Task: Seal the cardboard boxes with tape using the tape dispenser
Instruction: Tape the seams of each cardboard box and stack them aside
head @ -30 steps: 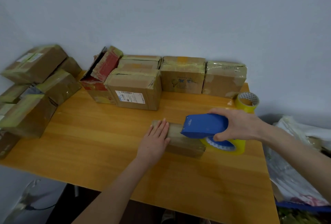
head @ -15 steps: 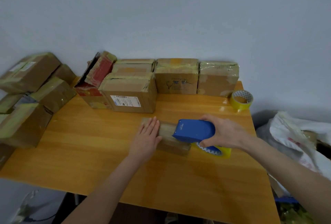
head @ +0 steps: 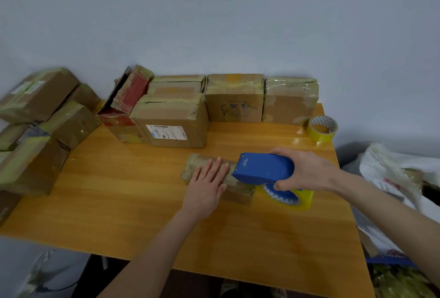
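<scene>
Flat cardboard box (head: 215, 177): mid tabletop (head: 123, 192), lying flat. Left hand (head: 206, 187): fingers straight and together, pressed palm-down on its top. Tape dispenser (head: 263, 170), blue, yellow roll underneath: over the box's right end, gripped by right hand (head: 307, 170), fingers curled round the body. Spare yellow tape roll (head: 322, 129): far right corner. Taped boxes (head: 234, 98): along far edge.

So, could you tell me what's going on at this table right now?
A person is taping a small flat box on the table. The left hand presses flat on it, while the right hand grips the blue tape dispenser, set on the box's right end. More boxes stand along the wall, with a spare tape roll nearby.
</scene>
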{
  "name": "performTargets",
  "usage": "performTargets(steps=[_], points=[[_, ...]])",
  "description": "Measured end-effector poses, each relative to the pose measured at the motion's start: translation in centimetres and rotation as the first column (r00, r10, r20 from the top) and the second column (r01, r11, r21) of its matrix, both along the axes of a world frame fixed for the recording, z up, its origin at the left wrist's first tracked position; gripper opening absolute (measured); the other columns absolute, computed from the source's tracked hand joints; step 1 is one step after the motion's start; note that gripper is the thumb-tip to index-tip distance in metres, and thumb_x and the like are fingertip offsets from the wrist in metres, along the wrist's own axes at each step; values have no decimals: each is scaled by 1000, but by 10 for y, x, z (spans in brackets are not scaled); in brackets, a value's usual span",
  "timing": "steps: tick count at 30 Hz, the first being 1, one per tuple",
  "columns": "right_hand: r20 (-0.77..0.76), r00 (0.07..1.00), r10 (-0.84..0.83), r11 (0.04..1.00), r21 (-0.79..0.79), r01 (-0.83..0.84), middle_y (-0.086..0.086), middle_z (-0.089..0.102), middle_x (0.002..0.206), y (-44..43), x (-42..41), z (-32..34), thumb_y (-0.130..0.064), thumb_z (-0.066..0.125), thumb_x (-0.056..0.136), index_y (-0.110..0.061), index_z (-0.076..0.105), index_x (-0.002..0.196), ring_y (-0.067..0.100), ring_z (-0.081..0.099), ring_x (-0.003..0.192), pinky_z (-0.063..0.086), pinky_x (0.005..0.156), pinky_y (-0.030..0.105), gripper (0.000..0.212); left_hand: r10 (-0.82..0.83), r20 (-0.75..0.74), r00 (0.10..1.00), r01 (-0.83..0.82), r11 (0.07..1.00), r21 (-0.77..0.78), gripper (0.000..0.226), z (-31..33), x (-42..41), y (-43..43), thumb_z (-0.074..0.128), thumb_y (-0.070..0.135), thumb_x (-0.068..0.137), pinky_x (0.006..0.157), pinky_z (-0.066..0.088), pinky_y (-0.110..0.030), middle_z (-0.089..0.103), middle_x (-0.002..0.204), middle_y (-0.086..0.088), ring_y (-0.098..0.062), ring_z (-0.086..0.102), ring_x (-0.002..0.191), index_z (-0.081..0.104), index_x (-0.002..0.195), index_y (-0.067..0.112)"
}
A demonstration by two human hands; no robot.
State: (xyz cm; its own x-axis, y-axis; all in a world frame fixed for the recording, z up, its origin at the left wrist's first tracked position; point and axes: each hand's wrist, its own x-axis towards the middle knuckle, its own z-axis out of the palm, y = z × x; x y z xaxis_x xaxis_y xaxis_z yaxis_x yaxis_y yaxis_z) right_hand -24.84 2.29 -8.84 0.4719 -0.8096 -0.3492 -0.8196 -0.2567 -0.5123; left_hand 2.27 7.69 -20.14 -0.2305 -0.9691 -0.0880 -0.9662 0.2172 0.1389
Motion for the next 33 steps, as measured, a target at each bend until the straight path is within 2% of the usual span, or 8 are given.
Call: performTargets(steps=[3, 7, 11, 14, 17, 21, 27, 33], points=[[-48, 999, -12, 1000, 27, 13, -11, 59, 110, 0, -16, 2, -43, 76, 71, -41, 40, 129, 11, 63, 86, 56, 77, 36, 68, -1, 21, 1000, 1, 1000, 9, 76, 1, 1, -1, -31, 61, 80, 116, -11, -35, -11, 157, 9, -16, -11, 147, -8, 148, 33], [-99, 995, -32, 997, 73, 40, -5, 61, 109, 12, -18, -17, -39, 78, 69, -35, 40, 128, 16, 62, 90, 55, 80, 38, 70, 31, 35, 999, -30, 999, -16, 66, -5, -2, 0, -11, 55, 96, 118, 10, -44, 12, 158, 4, -22, 15, 147, 13, 150, 27], [-45, 996, -77, 994, 80, 81, -5, 61, 109, 10, -20, -22, -43, 81, 67, -34, 43, 124, 16, 61, 94, 54, 82, 36, 69, 52, 11, 999, -52, 999, -16, 73, 0, -5, -2, -13, 62, 89, 118, -1, -41, 11, 160, 5, -20, 7, 149, 10, 152, 32], [-3, 995, -100, 992, 74, 100, -7, 61, 113, 11, -25, -24, -50, 82, 64, -36, 47, 127, 14, 60, 98, 53, 86, 36, 73, 120, -2, 993, -119, 992, -46, 58, 14, -21, -7, 4, 55, 96, 118, 9, -40, 25, 157, 0, -21, 20, 145, 19, 150, 38], [6, 996, -84, 996, 24, 84, -8, 61, 117, 12, -28, -23, -50, 79, 68, -36, 47, 132, 13, 59, 100, 53, 86, 36, 73, 95, -17, 995, -96, 995, -37, 47, 15, -39, -12, 20, 43, 104, 119, 4, -37, 13, 161, 2, -20, 11, 148, 20, 150, 37], [-43, 997, -65, 998, -16, 64, -10, 60, 117, 13, -26, -22, -45, 76, 73, -40, 41, 137, 14, 58, 99, 53, 82, 32, 73, 64, 33, 997, -64, 998, 1, 49, 4, -38, -15, 10, 42, 104, 118, -6, -36, -4, 161, 5, -17, -7, 149, 0, 151, 37], [30, 998, -52, 997, 62, 50, -11, 61, 108, 10, -37, -22, -35, 76, 74, -45, 43, 130, 7, 60, 88, 55, 74, 29, 66, 40, 54, 998, -40, 999, 2, 63, -3, -32, -11, -21, 52, 84, 116, -8, -34, -14, 156, 7, -16, -10, 148, -12, 146, 39], [29, 992, -124, 982, 144, 119, -16, 57, 104, 16, -72, -28, -25, 79, 75, -46, 40, 123, -6, 61, 70, 50, 64, 16, 66, 40, 31, 999, -39, 999, -27, 60, -10, -31, -12, -13, 51, 93, 116, -2, -36, 4, 160, 3, -20, 5, 149, 2, 149, 36]])
